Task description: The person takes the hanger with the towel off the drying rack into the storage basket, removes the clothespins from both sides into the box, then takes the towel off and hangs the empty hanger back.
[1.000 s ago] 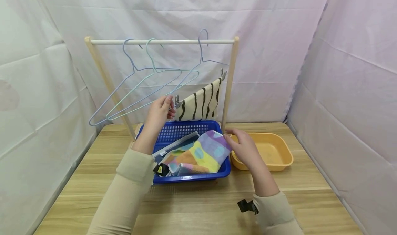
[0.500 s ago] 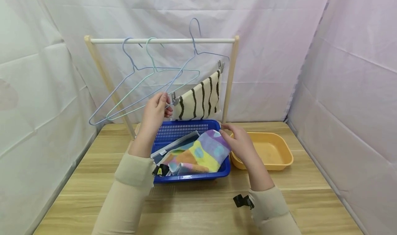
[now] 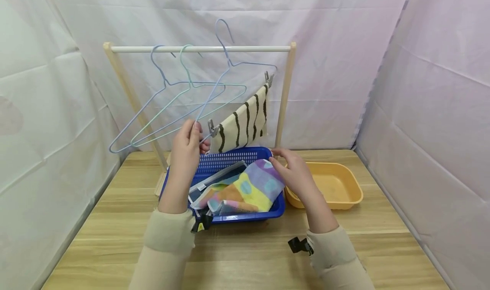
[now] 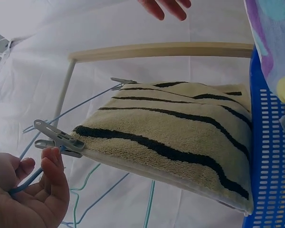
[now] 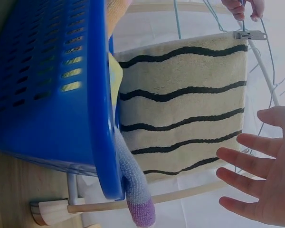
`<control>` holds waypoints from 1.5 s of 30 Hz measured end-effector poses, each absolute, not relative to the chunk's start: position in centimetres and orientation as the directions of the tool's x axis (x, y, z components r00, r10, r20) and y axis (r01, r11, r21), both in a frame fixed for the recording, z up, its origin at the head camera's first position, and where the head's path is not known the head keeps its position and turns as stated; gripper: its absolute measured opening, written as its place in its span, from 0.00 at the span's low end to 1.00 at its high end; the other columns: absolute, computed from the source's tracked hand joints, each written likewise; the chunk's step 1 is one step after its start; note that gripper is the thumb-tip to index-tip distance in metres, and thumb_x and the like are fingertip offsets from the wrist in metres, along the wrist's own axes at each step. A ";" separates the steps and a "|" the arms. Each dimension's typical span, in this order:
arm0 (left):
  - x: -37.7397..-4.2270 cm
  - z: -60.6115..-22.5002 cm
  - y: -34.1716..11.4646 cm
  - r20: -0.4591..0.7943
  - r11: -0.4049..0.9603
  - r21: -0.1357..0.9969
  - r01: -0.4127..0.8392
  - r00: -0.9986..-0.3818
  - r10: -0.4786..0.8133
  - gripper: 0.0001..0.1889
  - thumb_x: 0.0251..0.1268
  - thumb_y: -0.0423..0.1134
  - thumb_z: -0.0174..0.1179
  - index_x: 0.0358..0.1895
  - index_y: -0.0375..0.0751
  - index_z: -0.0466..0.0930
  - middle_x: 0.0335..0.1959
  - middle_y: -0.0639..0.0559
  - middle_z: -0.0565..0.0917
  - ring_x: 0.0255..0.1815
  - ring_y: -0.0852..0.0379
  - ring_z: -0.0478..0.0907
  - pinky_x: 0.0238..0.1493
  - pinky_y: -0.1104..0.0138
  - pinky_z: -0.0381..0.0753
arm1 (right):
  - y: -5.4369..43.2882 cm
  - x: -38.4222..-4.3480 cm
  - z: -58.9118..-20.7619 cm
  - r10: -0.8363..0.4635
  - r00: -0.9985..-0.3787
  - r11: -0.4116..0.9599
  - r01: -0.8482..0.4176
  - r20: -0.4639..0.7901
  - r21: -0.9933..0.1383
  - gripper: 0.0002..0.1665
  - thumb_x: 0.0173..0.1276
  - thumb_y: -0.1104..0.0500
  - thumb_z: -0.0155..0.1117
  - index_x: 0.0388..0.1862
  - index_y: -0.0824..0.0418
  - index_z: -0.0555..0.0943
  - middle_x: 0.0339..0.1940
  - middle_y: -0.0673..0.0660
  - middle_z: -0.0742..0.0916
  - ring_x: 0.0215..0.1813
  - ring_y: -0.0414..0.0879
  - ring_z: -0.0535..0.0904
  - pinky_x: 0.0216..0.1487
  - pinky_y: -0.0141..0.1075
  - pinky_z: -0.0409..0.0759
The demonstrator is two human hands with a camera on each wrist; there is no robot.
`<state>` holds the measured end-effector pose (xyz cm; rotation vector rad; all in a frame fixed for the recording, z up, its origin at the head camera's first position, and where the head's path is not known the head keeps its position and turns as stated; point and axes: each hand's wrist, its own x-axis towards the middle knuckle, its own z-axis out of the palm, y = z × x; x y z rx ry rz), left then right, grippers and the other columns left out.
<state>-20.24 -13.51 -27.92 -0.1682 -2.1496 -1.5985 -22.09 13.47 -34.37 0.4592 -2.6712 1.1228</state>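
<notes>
My left hand (image 3: 185,154) grips the lower left corner of a blue wire hanger (image 3: 229,64), its fingers curled round the wire. The hanger tilts, with its hook standing above the rail. Two grey clips (image 3: 212,129) hold a cream hand towel (image 3: 245,122) with dark wavy stripes, which hangs from the hanger's bottom bar behind the blue basket (image 3: 245,218). My right hand (image 5: 270,164) has spread fingers and holds nothing in the right wrist view. It hovers at the basket's right rim, beside a colourful towel (image 3: 252,188) draped over that side.
A rack with a white rail (image 3: 134,49) and wooden legs stands behind the basket. Another blue hanger (image 3: 163,75) and a mint green hanger (image 3: 187,72) hang on it. A yellow tray (image 3: 331,186) sits right of the basket; white cloth walls surround the table (image 3: 245,256).
The held hanger's hook has risen off the rail and moved left, bringing the striped towel left with it. My left hand shifted slightly left, and my right hand slightly left.
</notes>
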 end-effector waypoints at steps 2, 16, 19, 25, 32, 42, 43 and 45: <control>-19.7 -27.9 -13.5 0.430 0.332 0.873 0.357 -0.884 -0.182 0.17 0.81 0.47 0.38 0.40 0.36 0.68 0.30 0.38 0.80 0.25 0.48 0.79 0.28 0.69 0.81 | 13.5 -21.9 -34.3 -0.202 -0.929 0.660 -0.363 0.310 -0.658 0.25 0.74 0.46 0.56 0.60 0.60 0.78 0.59 0.59 0.81 0.64 0.57 0.71 0.63 0.56 0.69; -17.2 -30.0 -13.8 0.437 0.251 0.896 0.366 -0.825 -0.357 0.19 0.79 0.48 0.42 0.38 0.34 0.71 0.26 0.37 0.80 0.20 0.60 0.78 0.26 0.71 0.81 | 13.5 -20.2 -34.3 -0.156 -0.901 0.616 -0.409 0.404 -0.673 0.22 0.74 0.50 0.56 0.60 0.61 0.78 0.58 0.59 0.82 0.63 0.56 0.72 0.64 0.56 0.67; -16.7 -30.5 -14.1 0.444 0.243 0.895 0.375 -0.810 -0.384 0.18 0.78 0.47 0.43 0.38 0.33 0.72 0.26 0.38 0.80 0.19 0.61 0.78 0.25 0.71 0.80 | 13.5 -20.1 -34.6 -0.150 -0.893 0.611 -0.422 0.425 -0.670 0.22 0.74 0.50 0.56 0.59 0.62 0.78 0.57 0.58 0.82 0.63 0.56 0.73 0.64 0.55 0.68; -15.5 -31.2 -14.8 0.466 0.300 0.881 0.366 -0.780 -0.418 0.18 0.78 0.46 0.44 0.38 0.33 0.74 0.25 0.39 0.80 0.18 0.62 0.78 0.22 0.72 0.80 | 13.5 -19.6 -35.0 -0.131 -0.898 0.610 -0.408 0.421 -0.680 0.22 0.75 0.50 0.56 0.61 0.61 0.77 0.58 0.57 0.82 0.63 0.54 0.73 0.64 0.55 0.68; -14.2 -31.8 -15.5 0.473 0.341 0.875 0.343 -0.755 -0.455 0.18 0.78 0.47 0.46 0.37 0.34 0.75 0.23 0.40 0.80 0.17 0.62 0.78 0.21 0.73 0.79 | 13.7 -18.7 -35.3 -0.094 -0.897 0.593 -0.400 0.433 -0.699 0.24 0.75 0.48 0.54 0.63 0.58 0.76 0.60 0.56 0.81 0.65 0.54 0.71 0.66 0.56 0.65; -13.0 -33.0 -16.3 0.485 0.320 0.873 0.369 -0.727 -0.486 0.16 0.76 0.42 0.51 0.36 0.31 0.78 0.19 0.46 0.79 0.14 0.62 0.77 0.18 0.74 0.77 | 14.2 -18.0 -36.2 0.007 -0.860 0.583 -0.412 0.511 -0.701 0.19 0.74 0.54 0.58 0.60 0.59 0.78 0.58 0.57 0.82 0.63 0.53 0.72 0.65 0.55 0.66; -12.9 -33.2 -16.4 0.483 0.308 0.875 0.374 -0.726 -0.490 0.16 0.76 0.42 0.51 0.36 0.31 0.78 0.19 0.47 0.78 0.13 0.62 0.76 0.17 0.74 0.77 | 14.2 -17.9 -36.3 0.011 -0.861 0.582 -0.408 0.509 -0.703 0.19 0.74 0.53 0.57 0.60 0.58 0.78 0.58 0.56 0.82 0.63 0.53 0.72 0.65 0.55 0.66; -12.8 -33.5 -16.5 0.473 0.283 0.881 0.379 -0.726 -0.499 0.16 0.75 0.42 0.52 0.36 0.31 0.79 0.17 0.49 0.78 0.12 0.62 0.76 0.16 0.74 0.76 | 14.1 -17.9 -36.5 0.019 -0.859 0.576 -0.409 0.512 -0.708 0.20 0.74 0.52 0.57 0.60 0.58 0.78 0.58 0.56 0.82 0.63 0.52 0.72 0.65 0.55 0.66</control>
